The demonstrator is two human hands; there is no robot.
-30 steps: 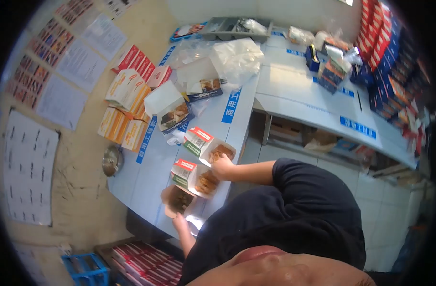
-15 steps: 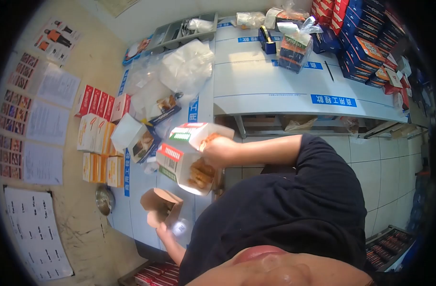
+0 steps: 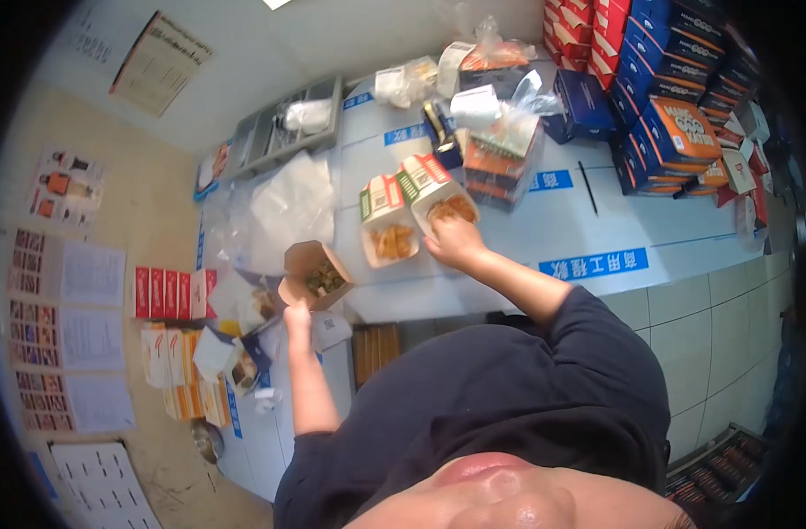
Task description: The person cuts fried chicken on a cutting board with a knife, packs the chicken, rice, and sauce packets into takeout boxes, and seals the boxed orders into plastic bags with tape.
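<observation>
In my left hand (image 3: 298, 319) is an open brown paper food box (image 3: 302, 261), tilted so its green and pale food shows; the fingers wrap its near side. A white slip with a printed code (image 3: 331, 330) hangs by that box. My right hand (image 3: 456, 240) grips the edge of an open takeaway box (image 3: 425, 179) with red and green print and fried food inside. Touching it on the left is a second similar takeaway box (image 3: 381, 198), also holding fried pieces. Whether my fingers reach the second box is hidden. Both are at the table's near part.
A tape dispenser (image 3: 440, 134) and a bagged stack of boxes (image 3: 500, 159) stand behind the takeaway boxes. Stacked blue and orange boxes (image 3: 676, 132) fill the right corner. Plastic bags (image 3: 293, 203) and a grey divided tray (image 3: 284, 123) lie left; a black pen (image 3: 588, 187) is on the right.
My right hand has carried both printed boxes forward and right, over the far table. My left hand has raised the brown box forward from the left table. The view has turned right.
</observation>
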